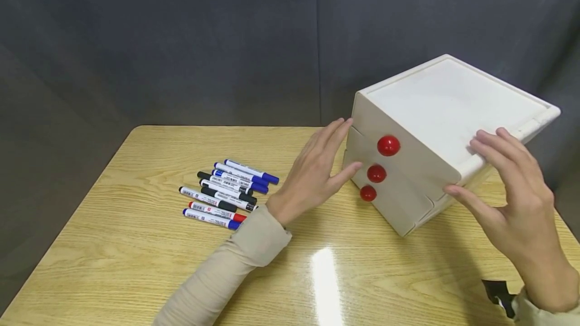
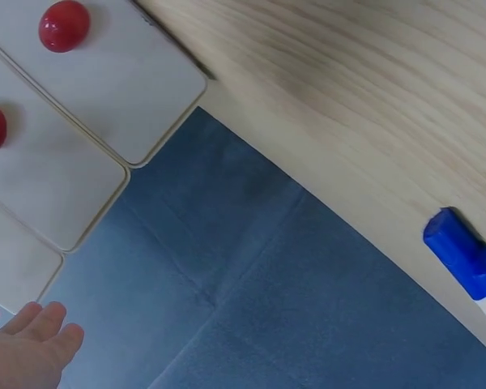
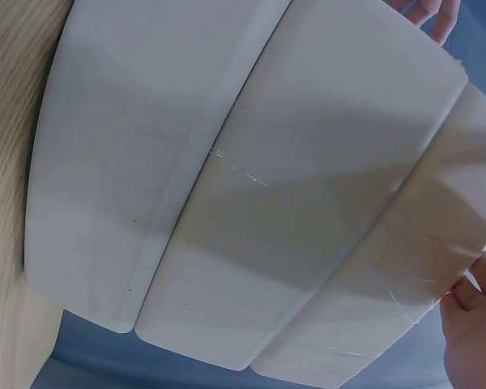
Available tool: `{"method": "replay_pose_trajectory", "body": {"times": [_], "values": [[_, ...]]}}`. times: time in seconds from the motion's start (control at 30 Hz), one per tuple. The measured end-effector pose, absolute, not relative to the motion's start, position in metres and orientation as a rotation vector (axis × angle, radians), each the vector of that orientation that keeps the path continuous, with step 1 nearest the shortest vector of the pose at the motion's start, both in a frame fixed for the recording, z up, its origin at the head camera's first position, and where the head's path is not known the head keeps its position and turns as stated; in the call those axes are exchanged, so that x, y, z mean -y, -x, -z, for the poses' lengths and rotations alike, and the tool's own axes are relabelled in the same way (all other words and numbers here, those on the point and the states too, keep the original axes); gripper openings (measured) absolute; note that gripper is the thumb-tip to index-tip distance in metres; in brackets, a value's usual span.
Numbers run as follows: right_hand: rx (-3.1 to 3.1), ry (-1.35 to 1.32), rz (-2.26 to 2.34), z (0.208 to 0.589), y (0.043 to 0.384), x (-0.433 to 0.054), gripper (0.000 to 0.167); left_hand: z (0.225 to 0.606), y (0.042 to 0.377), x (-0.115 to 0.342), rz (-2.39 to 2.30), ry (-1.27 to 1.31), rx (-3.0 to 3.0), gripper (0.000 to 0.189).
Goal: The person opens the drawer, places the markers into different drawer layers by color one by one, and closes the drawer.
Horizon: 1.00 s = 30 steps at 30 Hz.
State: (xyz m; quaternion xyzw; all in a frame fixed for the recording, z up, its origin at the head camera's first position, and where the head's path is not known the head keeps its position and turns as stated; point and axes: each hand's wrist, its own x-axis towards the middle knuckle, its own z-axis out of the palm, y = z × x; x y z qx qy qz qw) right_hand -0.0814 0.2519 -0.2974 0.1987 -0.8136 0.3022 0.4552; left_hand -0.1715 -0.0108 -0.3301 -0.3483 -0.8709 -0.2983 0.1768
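Note:
A white drawer box (image 1: pixel 457 99) with three stacked drawers stands at an angle on the right of the table. Each drawer front carries a round red knob (image 1: pixel 388 145). My left hand (image 1: pixel 312 165) is beside the box's left front edge, fingers extended and fingertips right at the upper corner. Along the top right edge, my right hand (image 1: pixel 521 195) has its fingers spread over the rim and its thumb at the front corner. The left wrist view shows the drawer fronts (image 2: pixel 146 89) close by; the right wrist view shows the box's side (image 3: pixel 308 178).
Left of my left forearm lie several whiteboard markers (image 1: pixel 226 185) with blue, black and red caps, grouped side by side on the wooden table (image 1: pixel 113 245). A small black piece (image 1: pixel 498 293) lies near my right sleeve. Behind the table hangs a dark grey curtain (image 1: pixel 204 44).

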Motion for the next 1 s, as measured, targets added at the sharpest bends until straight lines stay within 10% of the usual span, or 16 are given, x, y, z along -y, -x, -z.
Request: {"method": "replay_pose_trajectory", "body": {"times": [1.0], "values": [[2.034,-0.47,-0.739,0.299,0.083,-0.255,0.085,0.326,0.162,-0.021,0.913,1.09,2.342,0.066]]}}
